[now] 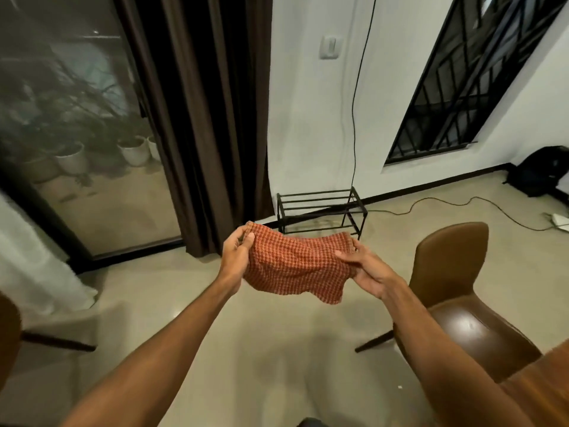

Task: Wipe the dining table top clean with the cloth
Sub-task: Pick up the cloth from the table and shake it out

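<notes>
A person held an orange checked cloth [295, 266] stretched between both hands, in the air above the floor [246, 349], with wiping seemingly not yet begun. The left hand [235, 257] pinched the cloth's upper corner between thumb and curled fingers. The right hand [366, 272] gripped the opposite edge, its fingers longer and flatter across the fabric, thumb closed over the top. The cloth sagged between the two hands and touched no surface. A wood-toned slab [542, 392] below the right forearm may have been the counter to be cleaned, though too little of it showed to tell. A brown chair [455, 272] stood just beyond the right hand; a black rack [323, 208] sat past the cloth. Judging by this, the whole job remained: carrying the cloth to the counter and wiping it.
</notes>
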The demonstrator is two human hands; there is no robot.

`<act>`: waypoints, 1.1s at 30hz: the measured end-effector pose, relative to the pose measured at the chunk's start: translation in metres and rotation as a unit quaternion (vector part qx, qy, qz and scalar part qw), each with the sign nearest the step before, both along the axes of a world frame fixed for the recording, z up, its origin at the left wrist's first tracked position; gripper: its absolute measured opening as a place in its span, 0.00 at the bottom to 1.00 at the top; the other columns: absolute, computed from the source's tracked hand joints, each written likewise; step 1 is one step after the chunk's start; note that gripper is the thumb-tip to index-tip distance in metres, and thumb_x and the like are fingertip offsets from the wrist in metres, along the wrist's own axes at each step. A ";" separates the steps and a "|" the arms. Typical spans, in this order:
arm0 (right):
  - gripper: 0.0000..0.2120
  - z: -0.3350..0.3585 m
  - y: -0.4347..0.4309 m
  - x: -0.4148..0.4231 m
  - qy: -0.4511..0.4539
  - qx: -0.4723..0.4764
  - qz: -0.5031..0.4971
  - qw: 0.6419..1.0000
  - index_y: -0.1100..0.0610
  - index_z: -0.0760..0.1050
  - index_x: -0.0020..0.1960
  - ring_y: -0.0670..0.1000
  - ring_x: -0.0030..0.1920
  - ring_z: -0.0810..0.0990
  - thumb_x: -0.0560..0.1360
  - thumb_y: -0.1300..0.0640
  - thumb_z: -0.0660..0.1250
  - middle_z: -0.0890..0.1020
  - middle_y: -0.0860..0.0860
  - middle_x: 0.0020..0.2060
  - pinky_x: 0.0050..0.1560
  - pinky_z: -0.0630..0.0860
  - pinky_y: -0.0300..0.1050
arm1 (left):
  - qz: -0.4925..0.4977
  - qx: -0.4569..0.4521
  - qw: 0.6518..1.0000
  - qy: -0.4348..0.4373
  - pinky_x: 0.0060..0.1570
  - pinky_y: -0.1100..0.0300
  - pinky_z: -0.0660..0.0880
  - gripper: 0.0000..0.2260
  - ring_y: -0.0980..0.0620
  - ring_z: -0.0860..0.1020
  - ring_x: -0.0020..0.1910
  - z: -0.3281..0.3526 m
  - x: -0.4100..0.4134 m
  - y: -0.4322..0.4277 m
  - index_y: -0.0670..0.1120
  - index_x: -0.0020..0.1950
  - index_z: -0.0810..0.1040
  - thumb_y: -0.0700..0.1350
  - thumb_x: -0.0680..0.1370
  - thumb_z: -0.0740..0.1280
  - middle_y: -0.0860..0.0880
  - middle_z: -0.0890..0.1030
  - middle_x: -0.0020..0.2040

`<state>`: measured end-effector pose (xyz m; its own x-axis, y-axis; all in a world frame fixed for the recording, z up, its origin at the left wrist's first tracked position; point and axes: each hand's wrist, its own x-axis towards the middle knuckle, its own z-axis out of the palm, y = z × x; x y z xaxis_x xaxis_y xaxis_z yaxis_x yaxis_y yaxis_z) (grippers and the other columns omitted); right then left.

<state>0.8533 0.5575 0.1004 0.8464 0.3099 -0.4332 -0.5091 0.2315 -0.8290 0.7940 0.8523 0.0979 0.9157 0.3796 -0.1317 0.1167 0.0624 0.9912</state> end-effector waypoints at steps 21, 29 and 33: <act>0.17 -0.099 -0.015 0.417 -0.083 -0.289 -0.082 0.950 0.62 0.79 0.66 0.59 0.63 0.81 0.79 0.72 0.65 0.83 0.58 0.60 0.66 0.77 0.63 | -0.031 0.143 0.983 0.112 0.67 0.51 0.74 0.14 0.48 0.78 0.63 -0.106 0.409 -0.048 0.40 0.68 0.77 0.38 0.83 0.63 0.44 0.80 0.64; 0.17 -0.204 0.005 0.552 -0.094 -0.374 -0.043 0.922 0.60 0.78 0.66 0.54 0.63 0.78 0.80 0.70 0.64 0.81 0.50 0.57 0.68 0.77 0.61 | -0.040 0.184 0.972 0.139 0.60 0.48 0.78 0.11 0.44 0.81 0.57 -0.216 0.537 -0.039 0.37 0.62 0.79 0.39 0.83 0.62 0.42 0.83 0.56; 0.15 -0.287 0.012 0.606 -0.076 -0.373 -0.038 0.924 0.61 0.77 0.66 0.58 0.65 0.79 0.81 0.68 0.64 0.80 0.52 0.59 0.60 0.82 0.61 | -0.037 0.214 0.964 0.156 0.57 0.49 0.78 0.12 0.42 0.80 0.57 -0.293 0.595 -0.033 0.36 0.62 0.79 0.41 0.83 0.62 0.40 0.83 0.57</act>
